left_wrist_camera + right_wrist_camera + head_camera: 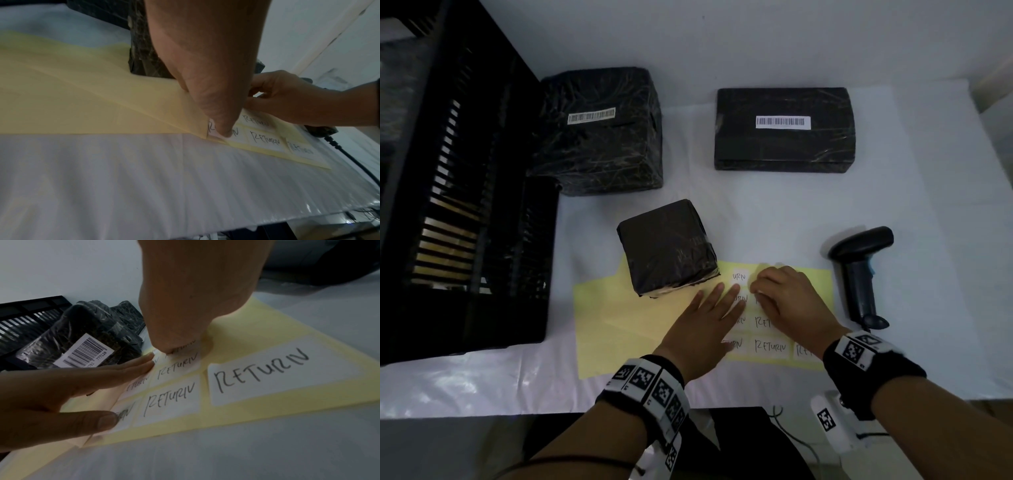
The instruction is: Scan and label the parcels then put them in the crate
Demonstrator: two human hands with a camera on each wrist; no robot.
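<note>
Your head camera looks steeply down from above onto the table (756,212), taking in the whole layout. Each wrist camera sits low and close, looking along its hand across the yellow label sheet (82,100), which all three views share, from opposite sides.

From here my right hand (787,298) is covering its own fingertips, so I'm not seeing the grip on that label (740,276); left hand (709,325) is hiding several more.
</note>
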